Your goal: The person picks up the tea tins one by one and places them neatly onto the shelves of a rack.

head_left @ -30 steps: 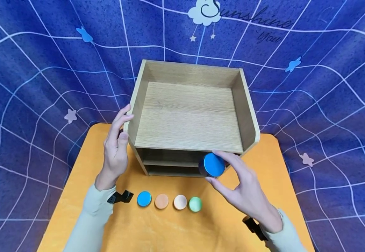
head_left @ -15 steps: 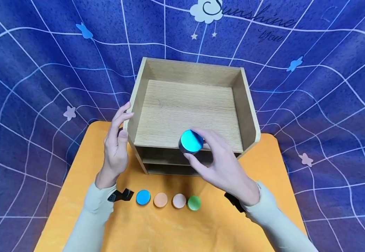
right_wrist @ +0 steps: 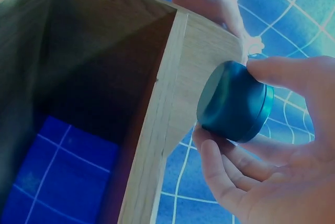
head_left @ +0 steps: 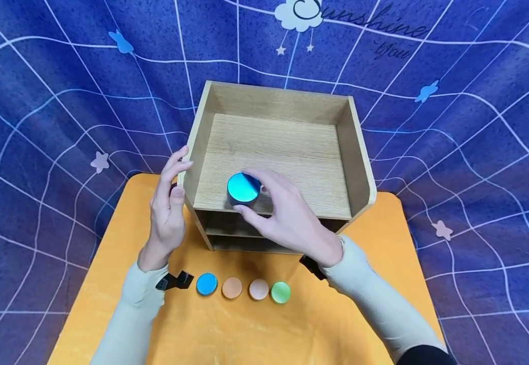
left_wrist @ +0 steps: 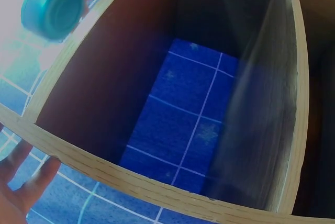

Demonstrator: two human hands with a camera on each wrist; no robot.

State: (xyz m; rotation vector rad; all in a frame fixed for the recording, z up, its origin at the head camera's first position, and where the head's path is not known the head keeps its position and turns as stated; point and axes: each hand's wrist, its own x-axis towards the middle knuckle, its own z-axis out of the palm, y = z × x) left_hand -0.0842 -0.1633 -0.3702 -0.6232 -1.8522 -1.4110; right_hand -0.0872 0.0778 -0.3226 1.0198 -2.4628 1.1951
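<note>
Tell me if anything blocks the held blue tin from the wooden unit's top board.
Nothing visible does: the right hand holds the blue tin near the top board, and the left hand is at the left side panel.

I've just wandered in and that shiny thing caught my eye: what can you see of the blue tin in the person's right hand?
The tin is short, round and metallic-looking, with smooth sides, a shiny blue top and a seam near that top, like a closed lid's. The right hand grips it by the sides, roughly upright, above the front left part of the wooden shelf, seemingly clear of the wood.
</note>
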